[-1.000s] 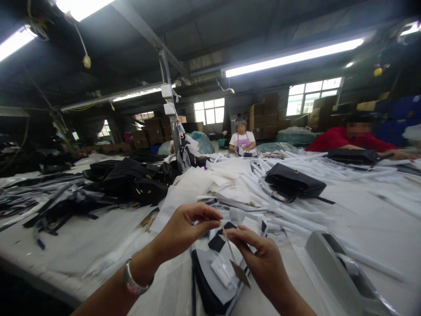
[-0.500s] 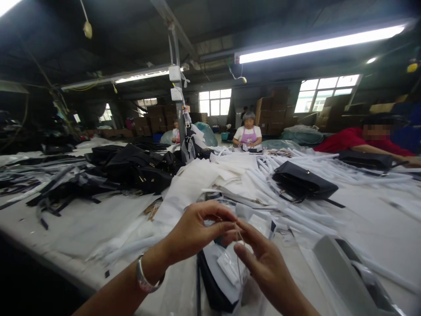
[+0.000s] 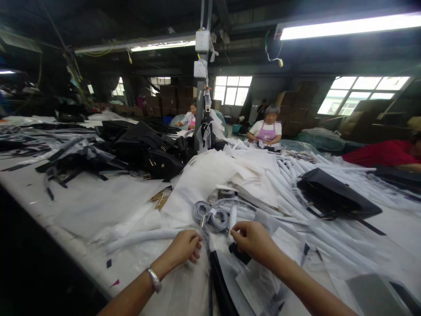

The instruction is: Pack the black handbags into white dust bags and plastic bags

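Note:
My left hand point(image 3: 186, 246) is loosely closed, its fingers curled, beside the dark edge of a black piece point(image 3: 221, 281) lying in clear plastic. Whether anything is inside it is hidden. My right hand point(image 3: 254, 240) is closed with thumb and forefinger together, close to a short white tube point(image 3: 233, 216); anything between the fingertips is too small to make out. Just beyond the hands lies a coiled strap point(image 3: 219, 219) in clear wrapping, with a metal buckle near its left side. Under my right forearm is crumpled clear plastic holding white sheets point(image 3: 259, 281).
White sheets point(image 3: 210, 169) are heaped ahead, with white tubes point(image 3: 291, 180) to their right. Black bags point(image 3: 141, 147) are piled left, and another black bag point(image 3: 338, 193) lies right. A grey object point(image 3: 375, 292) is at lower right. Co-workers point(image 3: 265, 131) sit across the table; a post point(image 3: 199, 114) rises ahead.
My hands have moved apart from around a thin string, which no longer shows between them. The coiled strap is now in plain view. The camera has shifted, and the black bag at right appears turned.

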The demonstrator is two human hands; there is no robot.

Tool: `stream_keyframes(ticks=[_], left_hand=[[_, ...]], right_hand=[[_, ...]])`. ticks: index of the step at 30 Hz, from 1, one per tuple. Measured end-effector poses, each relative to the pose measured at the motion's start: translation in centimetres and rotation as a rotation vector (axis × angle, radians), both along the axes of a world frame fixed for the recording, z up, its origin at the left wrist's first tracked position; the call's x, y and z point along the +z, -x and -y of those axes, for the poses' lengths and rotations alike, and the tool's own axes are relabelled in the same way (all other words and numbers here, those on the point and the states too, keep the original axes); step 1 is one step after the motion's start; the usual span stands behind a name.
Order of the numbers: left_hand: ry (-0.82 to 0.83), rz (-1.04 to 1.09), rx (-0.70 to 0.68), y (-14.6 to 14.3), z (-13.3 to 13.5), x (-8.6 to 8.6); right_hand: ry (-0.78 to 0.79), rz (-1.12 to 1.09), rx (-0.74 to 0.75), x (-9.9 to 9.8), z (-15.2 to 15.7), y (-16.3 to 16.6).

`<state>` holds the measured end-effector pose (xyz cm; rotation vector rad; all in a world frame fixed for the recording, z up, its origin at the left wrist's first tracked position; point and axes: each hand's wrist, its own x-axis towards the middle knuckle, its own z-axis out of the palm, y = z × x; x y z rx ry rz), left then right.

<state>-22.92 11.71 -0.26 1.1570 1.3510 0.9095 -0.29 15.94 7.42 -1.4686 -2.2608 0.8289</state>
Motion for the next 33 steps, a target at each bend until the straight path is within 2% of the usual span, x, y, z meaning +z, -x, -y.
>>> stream_keyframes(ticks=[3,7,11,16,23,28,33], left_hand=[[0.121,0.148,-0.043,-0.3,-0.2,-2.7],[0.126,0.317,-0.002,-1.1,-0.5,-3.6],[0.064,0.353,0.04,-1.8,-1.1,-3.6],[0.013,0.276,-0.046,-1.8,-1.8,-3.5],[-0.098,0.031,0.027,0.2,-0.9,-3.3],[-0.098,0.037,0.105,1.3,0.6,-2.3],[0.013,0.298,0.164,2.4,1.8,-1.8]], right_hand=[[-0.019,0.129,0.031,-1.7,-1.8,2.3],[0.002,0.226,0.104,-3.1,-3.2,4.0],[0.104,0.216,0.219,-4.1,-4.0,4.6],[0.204,0.152,0.306,-5.0,-4.7,4.7],[0.294,0.122,0.415,-3.9,-4.5,3.5],[0.203,0.165,0.381,-3.6,-3.9,2.4],[0.069,0.149,0.253,-3.4,-3.9,1.3]])
